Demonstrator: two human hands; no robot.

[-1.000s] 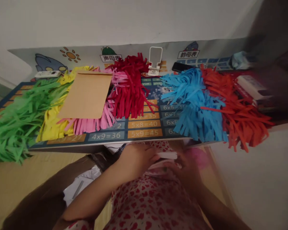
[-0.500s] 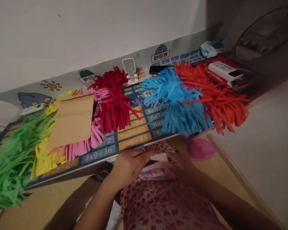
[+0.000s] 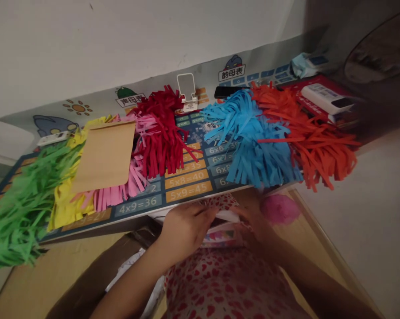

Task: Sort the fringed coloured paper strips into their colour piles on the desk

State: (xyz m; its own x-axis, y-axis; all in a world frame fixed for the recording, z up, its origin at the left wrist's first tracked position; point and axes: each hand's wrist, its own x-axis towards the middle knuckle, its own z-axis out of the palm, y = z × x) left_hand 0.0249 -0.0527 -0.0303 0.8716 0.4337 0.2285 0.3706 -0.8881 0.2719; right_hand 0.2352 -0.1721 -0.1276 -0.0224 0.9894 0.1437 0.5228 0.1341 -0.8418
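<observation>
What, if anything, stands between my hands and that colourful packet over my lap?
Nothing visible: your left hand and right hand both meet the packet at its sides. A white strip shows beyond it, between your fingers, not blocking them.

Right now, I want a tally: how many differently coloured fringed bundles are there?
6, left to right: green bundle, yellow bundle and pink bundle, both partly under tan paper, then red bundle, blue bundle, orange bundle. More may be hidden.

We observe dim ambient lighting; shadow deepens rightward of the brown envelope (image 3: 105,155). Light source indeterminable.
</observation>
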